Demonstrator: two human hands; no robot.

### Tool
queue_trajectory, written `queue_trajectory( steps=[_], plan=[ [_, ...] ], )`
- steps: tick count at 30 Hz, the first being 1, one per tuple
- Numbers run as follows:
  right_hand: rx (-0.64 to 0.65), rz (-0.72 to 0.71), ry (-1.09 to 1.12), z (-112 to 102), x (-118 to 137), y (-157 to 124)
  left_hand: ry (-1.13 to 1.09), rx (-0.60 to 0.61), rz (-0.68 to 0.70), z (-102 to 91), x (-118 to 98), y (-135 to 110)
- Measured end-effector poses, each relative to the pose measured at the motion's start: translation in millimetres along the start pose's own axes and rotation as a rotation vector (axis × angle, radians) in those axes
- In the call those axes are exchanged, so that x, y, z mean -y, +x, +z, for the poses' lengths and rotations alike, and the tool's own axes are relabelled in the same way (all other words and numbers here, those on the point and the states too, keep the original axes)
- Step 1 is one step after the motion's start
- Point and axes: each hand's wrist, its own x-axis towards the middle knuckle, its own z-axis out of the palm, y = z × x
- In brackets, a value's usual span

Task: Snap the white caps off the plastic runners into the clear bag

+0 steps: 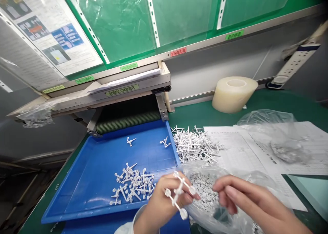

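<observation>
My left hand [164,201] is closed on a small white plastic sprue part [179,193] with round ends, held just above the front right corner of the blue tray [97,179]. My right hand [246,201] hovers beside it with fingers curled and pinched together over a clear plastic bag [205,189] of small grey-white pieces; what the fingertips hold is too small to tell. A heap of the same white parts [133,186] lies in the tray, with two loose ones [131,141] farther back.
A pile of bare white sprue sticks [194,145] lies on the green table beside printed paper sheets [241,152]. More clear bags [279,138] rest on the paper. A roll of clear tape [233,94] stands behind. A small conveyor [128,116] feeds into the tray.
</observation>
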Motion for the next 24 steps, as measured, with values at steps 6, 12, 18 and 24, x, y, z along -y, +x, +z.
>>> queue_trajectory(
  steps=[6, 12, 18, 24],
  plan=[
    [0.324, 0.115, 0.282, 13.2, 12.5, 20.8, -0.156, 0.307, -0.096, 11.7, -3.5, 2.2],
    [0.263, 0.202, 0.391, 13.3, 12.9, 14.4, -0.376, -0.014, -0.19, 17.8, 16.4, 1.9],
    [0.161, 0.225, 0.403, 10.7, 14.0, 10.6, 0.007, -0.089, 0.094, 21.3, 10.8, -1.7],
    [0.136, 0.23, 0.433, 11.3, 14.0, 7.3, 0.175, -0.059, 0.215, 23.2, 8.5, -4.6]
  ],
)
